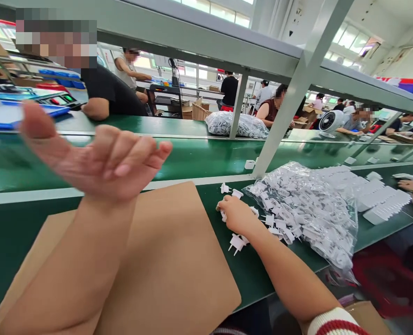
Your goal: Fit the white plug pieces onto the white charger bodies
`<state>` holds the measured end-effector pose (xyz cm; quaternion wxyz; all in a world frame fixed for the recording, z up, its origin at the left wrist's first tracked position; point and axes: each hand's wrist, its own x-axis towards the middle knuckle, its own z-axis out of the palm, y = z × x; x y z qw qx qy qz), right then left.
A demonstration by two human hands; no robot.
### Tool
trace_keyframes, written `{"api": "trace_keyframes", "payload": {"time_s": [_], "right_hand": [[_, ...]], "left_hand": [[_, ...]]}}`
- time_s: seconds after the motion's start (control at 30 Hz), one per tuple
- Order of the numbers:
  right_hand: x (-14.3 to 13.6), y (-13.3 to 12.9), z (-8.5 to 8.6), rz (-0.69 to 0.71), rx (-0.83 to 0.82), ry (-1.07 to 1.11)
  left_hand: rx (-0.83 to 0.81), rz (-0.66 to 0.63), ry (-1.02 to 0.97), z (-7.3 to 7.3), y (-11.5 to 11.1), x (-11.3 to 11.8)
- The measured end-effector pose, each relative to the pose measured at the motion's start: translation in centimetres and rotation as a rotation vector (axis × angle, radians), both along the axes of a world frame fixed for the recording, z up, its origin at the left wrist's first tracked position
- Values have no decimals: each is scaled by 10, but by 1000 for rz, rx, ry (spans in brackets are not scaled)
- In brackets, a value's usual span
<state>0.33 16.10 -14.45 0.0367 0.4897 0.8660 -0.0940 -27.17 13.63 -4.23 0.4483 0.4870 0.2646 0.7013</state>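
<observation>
My left hand (112,160) is raised above a sheet of brown cardboard (171,251) on the green bench. Its thumb sticks out to the side and the other fingers curl loosely, with nothing visible in them. Over the bench, my right hand (239,215) has its fingers closed on a white plastic plug piece (223,216), mostly hidden by the fingers. Around it lie loose white two-pin plug pieces (237,244). Just right of that hand, a clear plastic bag (311,204) full of such white pieces lies with its mouth towards the hand.
Rows of white plastic housings (370,190) stand beyond the bag, near a co-worker's hand (410,186). A green conveyor belt (192,156) runs behind the bench, with a slanted metal post (283,116) before it. Across the belt lie another filled bag (237,124) and a blue tray (18,114).
</observation>
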Motion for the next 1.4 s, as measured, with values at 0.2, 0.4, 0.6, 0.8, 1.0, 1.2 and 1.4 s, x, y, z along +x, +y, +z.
{"api": "trace_keyframes", "payload": {"time_s": [0.2,0.4,0.6,0.8,1.0,1.2,1.4], "right_hand": [[3,-3,-9,-43,-13,244],[3,-10,-9,4,-92,560],[-3,-8,-18,58,-112,565],[-8,-12,-22,45,-200,476],[-10,-12,-27,38,-207,543],[-11,-13,-30,24,-238,588],[-10,-13,-37,87,-208,521]], "left_hand": [[-98,-62,264,-49,57,45],[-152,171,718,-142,96,69],[-19,30,1101,-171,91,75],[86,-186,1366,-175,92,75],[144,-184,1455,-179,91,76],[164,-132,1456,-181,91,77],[188,-125,1442,-182,93,76]]}}
